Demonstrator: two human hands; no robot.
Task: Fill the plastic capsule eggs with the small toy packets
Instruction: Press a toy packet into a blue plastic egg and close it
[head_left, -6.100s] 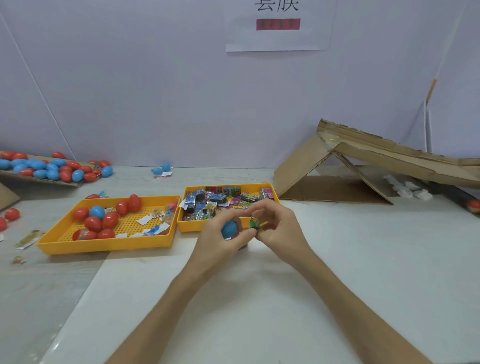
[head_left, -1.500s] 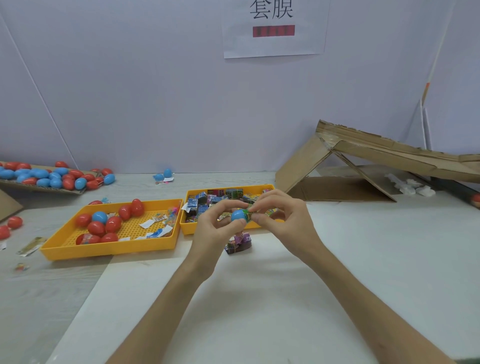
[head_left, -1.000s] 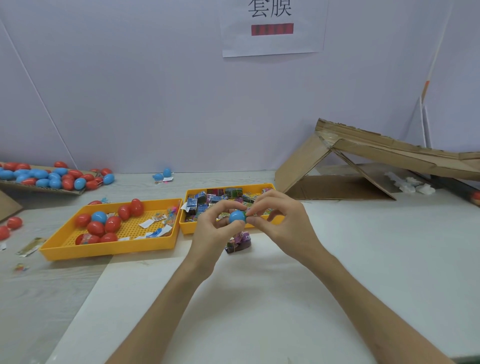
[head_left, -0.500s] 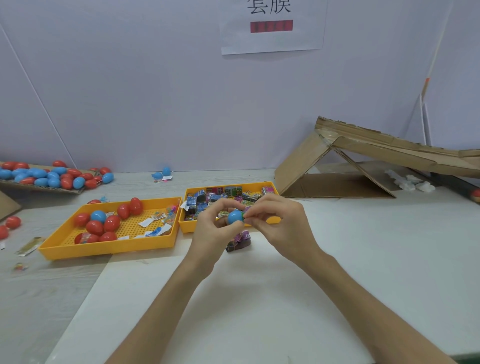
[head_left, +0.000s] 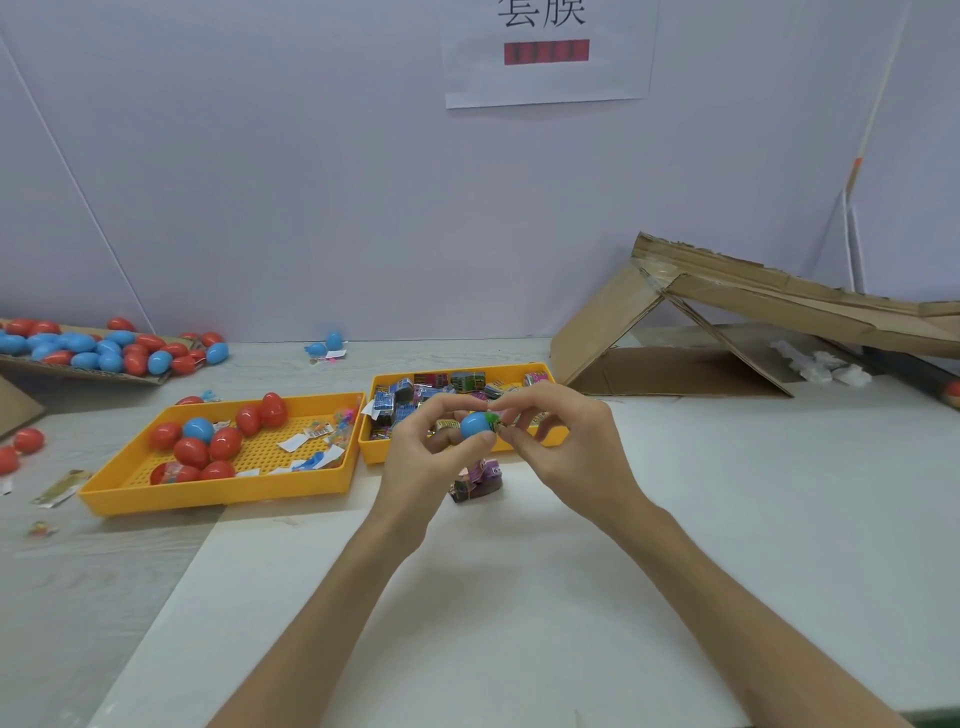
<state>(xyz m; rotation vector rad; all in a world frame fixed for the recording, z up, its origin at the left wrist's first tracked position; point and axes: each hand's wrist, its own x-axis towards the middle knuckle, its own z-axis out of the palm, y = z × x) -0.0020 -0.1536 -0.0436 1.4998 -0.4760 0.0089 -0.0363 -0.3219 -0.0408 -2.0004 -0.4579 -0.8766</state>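
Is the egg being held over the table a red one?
No, the egg held in the left hand is blue, and the right hand pinches a green packet against it.

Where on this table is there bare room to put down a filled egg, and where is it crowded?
Free: the white table right of the right hand, before the cardboard ramp; also the near patch between the forearms. Crowded: the egg tray, the packet tray, the loose packets beside the left hand, and scraps left of the egg tray.
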